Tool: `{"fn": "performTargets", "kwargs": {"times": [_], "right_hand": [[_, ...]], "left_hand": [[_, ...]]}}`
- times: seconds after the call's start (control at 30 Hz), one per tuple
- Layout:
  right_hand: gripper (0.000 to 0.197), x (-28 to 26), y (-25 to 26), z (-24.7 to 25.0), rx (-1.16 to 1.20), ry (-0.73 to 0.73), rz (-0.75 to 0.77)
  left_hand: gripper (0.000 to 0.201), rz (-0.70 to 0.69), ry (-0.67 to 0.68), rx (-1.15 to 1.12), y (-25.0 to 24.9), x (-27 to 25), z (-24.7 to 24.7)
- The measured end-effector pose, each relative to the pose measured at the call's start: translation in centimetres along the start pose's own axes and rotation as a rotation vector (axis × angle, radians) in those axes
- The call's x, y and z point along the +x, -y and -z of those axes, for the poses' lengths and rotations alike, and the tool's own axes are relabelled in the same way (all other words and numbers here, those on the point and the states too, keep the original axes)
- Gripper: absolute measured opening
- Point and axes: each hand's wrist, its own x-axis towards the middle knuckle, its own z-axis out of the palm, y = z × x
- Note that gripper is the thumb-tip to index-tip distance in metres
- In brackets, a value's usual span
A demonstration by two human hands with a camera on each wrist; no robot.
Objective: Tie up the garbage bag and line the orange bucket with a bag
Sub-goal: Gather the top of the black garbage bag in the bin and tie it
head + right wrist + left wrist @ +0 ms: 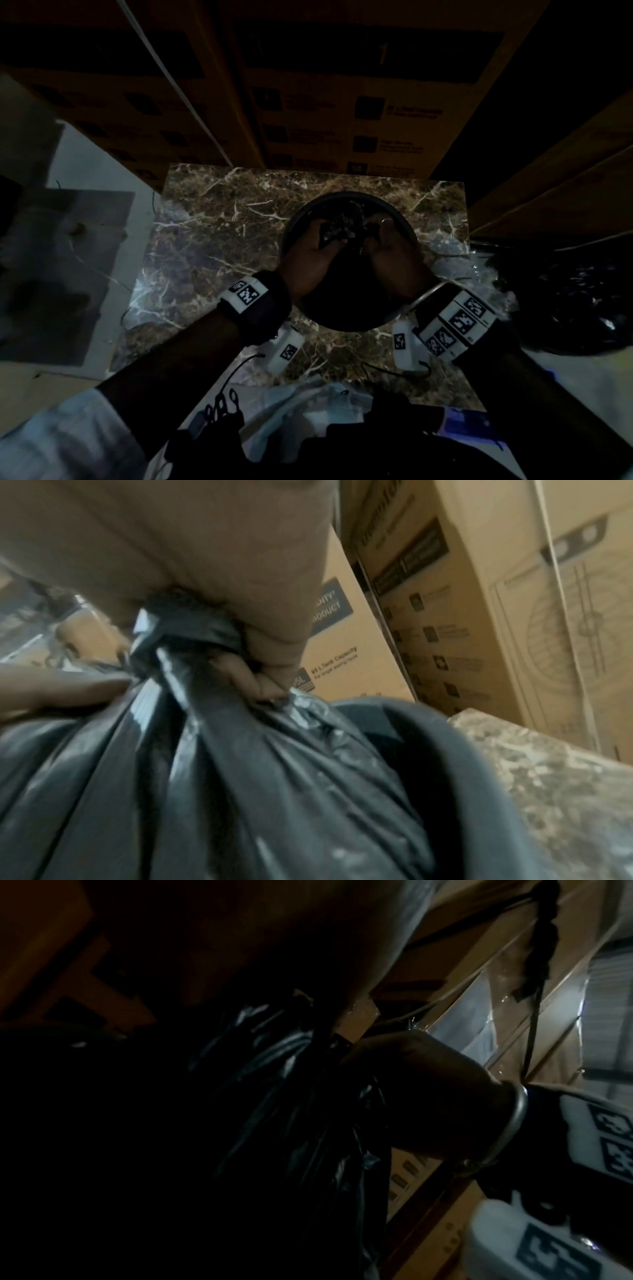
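Observation:
A round bucket [409, 226], dark grey in this dim light, stands on a brown marble table [212, 240]. A black garbage bag [337, 231] fills it, its top gathered into a twisted neck. My left hand [310, 255] grips the neck from the left. My right hand [390, 253] grips it from the right. In the right wrist view my fingers [246, 674] curl round the bunched neck of the bag [240, 791], with the left hand [51, 691] touching it beside them. The bucket rim [472, 750] shows behind. In the left wrist view the bag [274, 1083] is dark beside my right hand [428, 1096].
Tall cardboard boxes [342, 102] stand right behind the table and along the right side. Another shiny black bag [582, 301] lies past the table's right edge. Grey floor and flat cardboard [68, 257] lie to the left.

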Motion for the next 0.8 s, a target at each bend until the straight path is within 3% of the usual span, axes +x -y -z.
{"fn": "performTargets", "kwargs": {"times": [0.07, 0.13, 0.23, 0.33, 0.4, 0.43, 0.5, 0.53, 0.6, 0.67, 0.73, 0.8], "right_hand": [[0.033, 0.1, 0.3, 0.1, 0.077, -0.11, 0.067], [0.023, 0.1, -0.1, 0.3, 0.124, -0.225, 0.138], [0.021, 0.2, -0.5, 0.6, 0.237, -0.286, 0.117], [0.028, 0.4, -0.4, 0.8, 0.292, -0.19, 0.109], [0.044, 0.4, -0.5, 0.8, 0.282, -0.027, 0.112], [0.052, 0.3, -0.7, 0.7, 0.26, 0.049, 0.145], [0.06, 0.1, -1.4, 0.3, 0.129, 0.105, 0.26], [0.056, 0.2, -1.8, 0.1, 0.049, 0.092, 0.304], [0.045, 0.5, -2.3, -0.2, -0.058, 0.068, 0.314], [0.04, 1.0, -2.5, -0.4, -0.116, 0.062, 0.278], [0.039, 1.6, -2.4, -0.3, -0.146, 0.026, 0.229], [0.034, 2.2, -2.0, -0.3, -0.109, -0.01, 0.188]], "left_hand": [[0.03, 0.032, -0.028, -0.007, -0.3, 0.7, -0.5], [0.019, -0.038, -0.055, 0.043, -0.6, 1.1, -0.3], [0.023, -0.125, -0.055, 0.118, -1.1, 1.1, 0.0], [0.036, -0.092, -0.052, 0.059, -1.1, 1.1, -0.2], [0.045, 0.047, -0.106, -0.085, -1.2, 1.2, -0.1], [0.044, 0.123, -0.118, -0.154, -1.3, 1.3, 0.0], [0.022, 0.226, -0.098, -0.309, -1.6, 1.6, 0.3], [0.008, 0.273, -0.062, -0.387, -1.8, 1.8, 0.4], [0.013, 0.303, 0.021, -0.379, -2.0, 1.8, 0.8], [0.014, 0.156, 0.043, -0.136, -1.8, 1.6, 1.2], [0.045, -0.096, 0.097, 0.218, -1.1, 1.1, 1.6], [0.073, -0.262, 0.167, 0.395, -0.4, 0.7, 1.7]]}}
